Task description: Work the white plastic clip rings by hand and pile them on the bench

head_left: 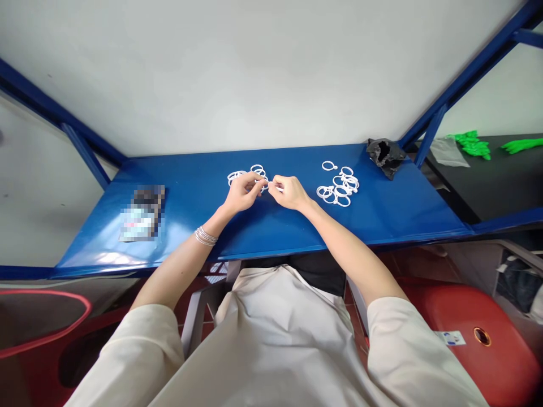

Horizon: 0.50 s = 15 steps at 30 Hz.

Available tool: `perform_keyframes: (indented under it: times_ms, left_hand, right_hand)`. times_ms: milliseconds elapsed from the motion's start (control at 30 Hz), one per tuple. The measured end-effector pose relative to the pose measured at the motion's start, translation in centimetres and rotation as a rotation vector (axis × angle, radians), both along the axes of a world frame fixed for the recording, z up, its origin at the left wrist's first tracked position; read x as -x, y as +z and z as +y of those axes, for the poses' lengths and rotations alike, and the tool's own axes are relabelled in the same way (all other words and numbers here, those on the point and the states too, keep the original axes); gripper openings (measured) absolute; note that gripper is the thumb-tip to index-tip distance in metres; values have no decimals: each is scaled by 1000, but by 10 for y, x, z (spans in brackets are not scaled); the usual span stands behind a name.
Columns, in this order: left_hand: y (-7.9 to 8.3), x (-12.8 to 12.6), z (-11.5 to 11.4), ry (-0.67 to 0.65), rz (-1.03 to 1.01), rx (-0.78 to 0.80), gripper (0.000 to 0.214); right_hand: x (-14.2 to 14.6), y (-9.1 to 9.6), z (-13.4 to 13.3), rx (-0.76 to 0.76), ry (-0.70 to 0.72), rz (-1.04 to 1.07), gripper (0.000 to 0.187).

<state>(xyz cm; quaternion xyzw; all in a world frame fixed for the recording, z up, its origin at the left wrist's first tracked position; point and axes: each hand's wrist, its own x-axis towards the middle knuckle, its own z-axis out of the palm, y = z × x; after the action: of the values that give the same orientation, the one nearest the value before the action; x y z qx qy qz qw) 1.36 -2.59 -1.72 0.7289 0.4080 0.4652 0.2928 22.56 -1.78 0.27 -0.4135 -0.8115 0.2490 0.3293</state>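
Observation:
Both my hands meet at the middle of the blue table (382, 215). My left hand (244, 192) and my right hand (288, 192) are each closed in a pinch, and between their fingertips they hold a small white plastic ring (267, 183). Just behind my left hand lies a small cluster of white rings (241, 174). A larger pile of white rings (339, 186) lies to the right of my right hand. Silver bangles (206, 236) sit on my left wrist.
A black crumpled bag (385, 155) lies at the table's back right corner. A blurred flat object (142, 213) lies at the left. Blue frame bars rise at both sides. Red plastic stools (470, 333) stand below. Green items (470, 142) lie on a dark table at right.

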Motion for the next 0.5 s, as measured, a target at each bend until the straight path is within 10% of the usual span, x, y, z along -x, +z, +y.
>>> perform_keyframes:
  times_ms: [500]
  left_hand:
    - [7,-3,-4,37,36,49,48]
  right_hand:
    - [0,1,-2,-54,-51,-33,41]
